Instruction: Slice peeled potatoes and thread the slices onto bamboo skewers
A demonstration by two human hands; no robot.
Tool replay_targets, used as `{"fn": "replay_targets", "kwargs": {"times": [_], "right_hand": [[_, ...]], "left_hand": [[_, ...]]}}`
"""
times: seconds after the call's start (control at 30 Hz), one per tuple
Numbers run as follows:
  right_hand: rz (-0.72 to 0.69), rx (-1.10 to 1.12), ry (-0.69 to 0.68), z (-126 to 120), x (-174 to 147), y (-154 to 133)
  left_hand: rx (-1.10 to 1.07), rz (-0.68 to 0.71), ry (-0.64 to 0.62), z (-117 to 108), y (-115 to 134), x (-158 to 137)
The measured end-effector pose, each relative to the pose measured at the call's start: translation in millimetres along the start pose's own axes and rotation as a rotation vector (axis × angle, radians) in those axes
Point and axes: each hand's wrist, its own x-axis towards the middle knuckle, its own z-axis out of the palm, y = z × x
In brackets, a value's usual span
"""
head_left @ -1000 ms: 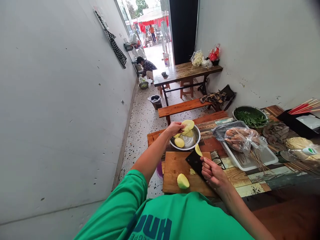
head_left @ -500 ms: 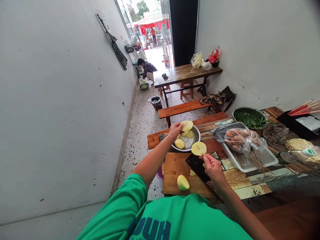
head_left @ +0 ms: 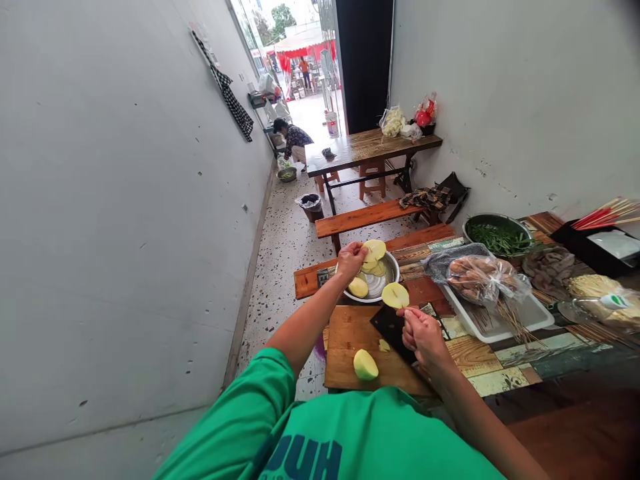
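My left hand (head_left: 351, 260) pinches a round, pale yellow potato slice (head_left: 375, 251) above the far side of a metal bowl. In my right hand (head_left: 423, 335) is a thin wooden skewer, mostly covered by the fingers, with another potato slice (head_left: 395, 295) on its end. The metal bowl (head_left: 396, 280) holds several slices and a peeled potato (head_left: 358, 287). On the wooden cutting board (head_left: 345, 340) lies a cut potato (head_left: 365, 365) with a greenish side, beside a small scrap (head_left: 383, 345). A dark cleaver blade (head_left: 389, 328) rests across the board's right part, partly under my right hand.
To the right stands a white tray (head_left: 537, 325) with bagged reddish-brown food (head_left: 480, 277) and loose skewers (head_left: 517, 325). Behind it are a bowl of greens (head_left: 500, 239) and a black box (head_left: 575, 235). Benches (head_left: 367, 219) and a crouching person (head_left: 296, 139) are farther off.
Both hands keep hold of their potato slices. The right hand and its skewered slice have shifted very slightly left and up; the view has moved a little. The cut potato stays on the board.
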Motion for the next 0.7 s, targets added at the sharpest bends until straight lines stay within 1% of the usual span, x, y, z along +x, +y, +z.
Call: {"fn": "replay_targets", "kwargs": {"times": [0.03, 0.1, 0.2, 0.27, 0.33, 0.43, 0.53, 0.6, 0.7], "right_hand": [[0.007, -0.004, 0.029, 1.5, 0.8, -0.6], [-0.035, -0.095, 0.123, 2.5, 2.3, -0.7], [-0.201, -0.299, 0.244, 1.0, 3.2, 1.4], [-0.295, -0.45, 0.265, 0.4, 3.4, 3.1], [-0.336, -0.561, 0.259, 0.7, 4.2, 3.4], [-0.329, -0.578, 0.259, -0.4, 8.0, 0.6], [-0.345, -0.571, 0.248, -5.8, 14.0, -2.1], [-0.359, -0.556, 0.237, -9.9, 18.6, -1.6], [-0.369, -0.536, 0.274, -12.7, 25.3, 2.2]], "left_hand": [[0.006, 0.008, -0.009, 0.1, 1.7, 0.2], [0.014, 0.006, -0.033, -0.3, 5.3, 1.3], [0.024, -0.007, -0.073, -0.8, 10.1, 3.8], [0.041, 0.001, -0.092, 0.6, 11.6, 4.2], [0.06, -0.003, -0.144, 4.5, 11.4, 2.2], [0.061, -0.041, -0.22, 13.2, 9.4, -4.2], [0.014, -0.075, -0.2, 19.0, 6.3, -10.0], [-0.05, -0.123, -0.197, 19.4, 2.9, -11.6], [-0.106, -0.156, -0.205, 17.1, -3.5, -11.4]]}}
